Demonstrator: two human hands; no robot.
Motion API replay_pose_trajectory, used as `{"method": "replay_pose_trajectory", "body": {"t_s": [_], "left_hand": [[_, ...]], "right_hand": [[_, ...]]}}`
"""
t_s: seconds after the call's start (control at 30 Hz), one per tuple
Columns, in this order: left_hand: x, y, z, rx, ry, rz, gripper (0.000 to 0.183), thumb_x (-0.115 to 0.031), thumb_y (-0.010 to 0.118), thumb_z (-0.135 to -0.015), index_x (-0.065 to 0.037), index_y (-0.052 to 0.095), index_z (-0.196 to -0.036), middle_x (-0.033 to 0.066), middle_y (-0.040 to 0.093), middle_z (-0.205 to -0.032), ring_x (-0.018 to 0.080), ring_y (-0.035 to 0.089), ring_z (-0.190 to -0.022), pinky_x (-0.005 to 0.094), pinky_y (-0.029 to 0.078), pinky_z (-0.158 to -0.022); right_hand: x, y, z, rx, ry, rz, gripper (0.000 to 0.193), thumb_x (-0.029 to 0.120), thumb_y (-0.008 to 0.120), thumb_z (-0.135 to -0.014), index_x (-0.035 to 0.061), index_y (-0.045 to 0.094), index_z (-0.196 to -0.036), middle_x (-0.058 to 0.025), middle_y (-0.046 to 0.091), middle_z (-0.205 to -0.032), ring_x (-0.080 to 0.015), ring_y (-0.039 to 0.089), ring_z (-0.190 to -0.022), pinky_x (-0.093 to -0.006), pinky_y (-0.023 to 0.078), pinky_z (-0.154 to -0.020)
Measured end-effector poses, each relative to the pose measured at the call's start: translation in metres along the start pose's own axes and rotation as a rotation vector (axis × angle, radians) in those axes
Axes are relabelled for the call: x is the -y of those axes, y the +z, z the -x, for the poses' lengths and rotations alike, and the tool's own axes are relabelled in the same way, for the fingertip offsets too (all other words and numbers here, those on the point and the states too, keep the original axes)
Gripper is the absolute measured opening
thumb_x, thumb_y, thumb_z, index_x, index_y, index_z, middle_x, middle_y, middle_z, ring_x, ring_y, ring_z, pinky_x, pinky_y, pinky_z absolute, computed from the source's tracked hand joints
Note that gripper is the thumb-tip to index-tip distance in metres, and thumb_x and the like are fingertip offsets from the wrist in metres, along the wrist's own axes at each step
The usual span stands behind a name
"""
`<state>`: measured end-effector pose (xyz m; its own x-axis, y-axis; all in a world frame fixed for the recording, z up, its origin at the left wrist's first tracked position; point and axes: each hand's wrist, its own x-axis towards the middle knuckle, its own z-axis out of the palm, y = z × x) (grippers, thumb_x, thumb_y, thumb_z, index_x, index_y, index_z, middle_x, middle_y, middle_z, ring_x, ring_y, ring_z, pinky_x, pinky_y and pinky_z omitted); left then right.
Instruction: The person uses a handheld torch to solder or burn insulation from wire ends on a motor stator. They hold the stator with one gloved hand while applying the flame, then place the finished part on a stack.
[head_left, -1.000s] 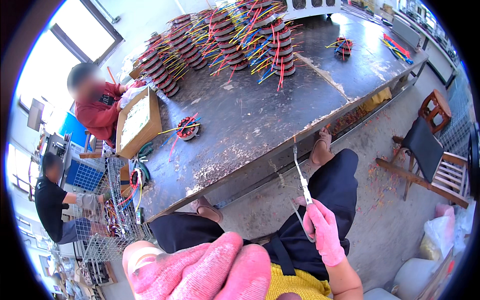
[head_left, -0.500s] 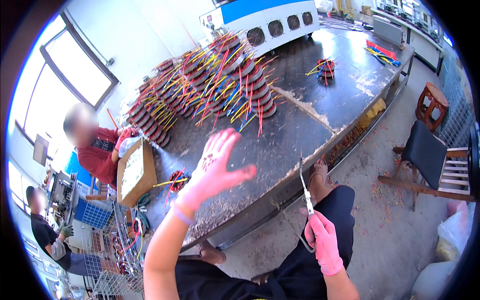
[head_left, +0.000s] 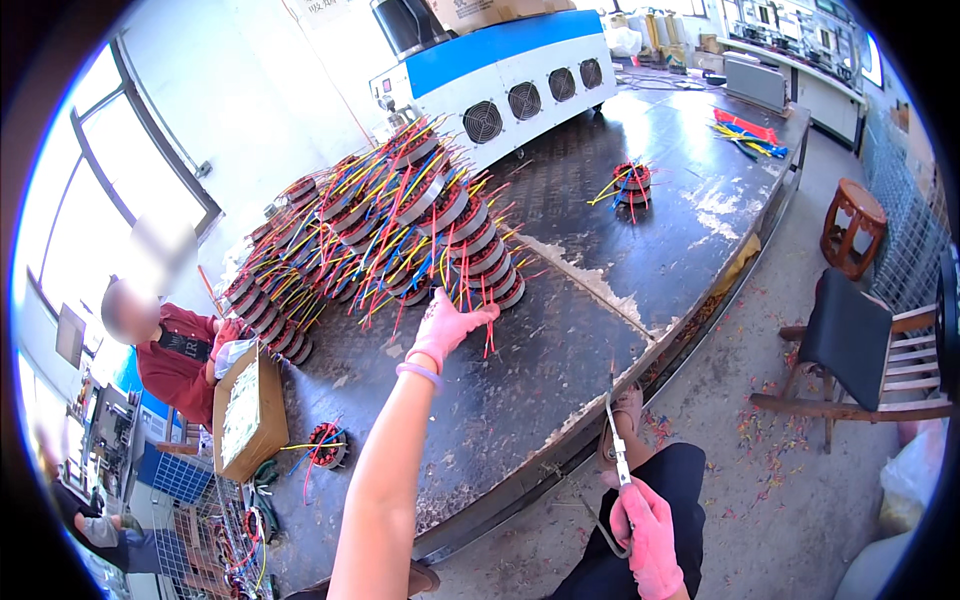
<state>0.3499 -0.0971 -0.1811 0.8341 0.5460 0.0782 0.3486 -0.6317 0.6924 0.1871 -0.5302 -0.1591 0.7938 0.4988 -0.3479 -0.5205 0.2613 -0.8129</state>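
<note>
My left hand (head_left: 440, 328), in a pink glove, reaches to the lower front of a big heap of motor stators (head_left: 440, 215). These are grey rings with red cores and red, yellow and blue wire leads. Its thumb is spread to the right; the fingertips meet the wires, partly lost among them. Low on the right, my right hand (head_left: 648, 530), also gloved in pink, is closed round a slim torch-like tool (head_left: 621, 455) with a thin bent metal nozzle pointing up, held beside the table edge. A grey hose or cable curves from its lower end.
One stator (head_left: 326, 445) lies near the table's left edge; a small stack (head_left: 632, 185) stands farther right. A cardboard box (head_left: 262, 420) sits by a co-worker in red (head_left: 180, 365). Behind is a blue-and-white machine with fans (head_left: 520, 75). A chair (head_left: 850, 330) stands right.
My left hand has gone from open above the table, forward to the heap of stators. The right hand still holds the torch-like tool. The view has shifted slightly.
</note>
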Motion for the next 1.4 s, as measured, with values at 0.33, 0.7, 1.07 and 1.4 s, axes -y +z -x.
{"method": "replay_pose_trajectory", "body": {"t_s": [0.33, 0.7, 1.07, 1.4], "left_hand": [[-0.024, 0.042, -0.001, 0.184, -0.017, 0.642, 0.068, 0.001, 0.072, -0.079, 0.003, 0.036, -0.136, 0.0099, 0.063, -0.098, 0.0149, 0.062, -0.081, 0.0293, 0.052, -0.068], [-0.028, 0.032, 0.012, 0.367, -0.091, 0.692, 0.073, 0.000, 0.062, -0.087, -0.017, 0.024, -0.147, -0.0006, 0.056, -0.087, 0.0079, 0.050, -0.065, 0.0229, 0.041, -0.055], [-0.019, 0.013, 0.053, 0.488, 0.019, 0.695, 0.072, 0.001, 0.058, -0.089, -0.016, 0.023, -0.150, -0.0001, 0.053, -0.099, 0.0091, 0.049, -0.079, 0.0237, 0.041, -0.065], [-0.006, -0.011, 0.118, 0.506, -0.013, 0.578, 0.066, -0.001, 0.058, -0.093, -0.011, 0.028, -0.150, 0.0028, 0.057, -0.111, 0.0142, 0.055, -0.097, 0.0279, 0.046, -0.083]], "right_hand": [[-0.010, -0.012, -0.005, -0.041, -0.023, -0.003, 0.043, 0.033, 0.048, -0.105, -0.0011, 0.057, -0.129, 0.0054, 0.045, -0.059, -0.0020, 0.035, -0.046, -0.0188, 0.028, -0.043], [-0.016, -0.014, -0.007, -0.033, -0.051, -0.014, 0.041, 0.033, 0.051, -0.104, -0.0004, 0.058, -0.127, 0.0044, 0.047, -0.059, -0.0028, 0.037, -0.046, -0.0194, 0.028, -0.043], [-0.016, -0.009, -0.005, -0.037, -0.080, -0.035, 0.041, 0.033, 0.051, -0.104, -0.0013, 0.060, -0.125, 0.0048, 0.046, -0.060, -0.0027, 0.037, -0.048, -0.0195, 0.029, -0.043], [-0.033, -0.013, -0.011, -0.029, -0.126, -0.064, 0.039, 0.033, 0.052, -0.104, 0.0008, 0.062, -0.125, 0.0054, 0.048, -0.060, -0.0021, 0.037, -0.047, -0.0190, 0.029, -0.043]]}}
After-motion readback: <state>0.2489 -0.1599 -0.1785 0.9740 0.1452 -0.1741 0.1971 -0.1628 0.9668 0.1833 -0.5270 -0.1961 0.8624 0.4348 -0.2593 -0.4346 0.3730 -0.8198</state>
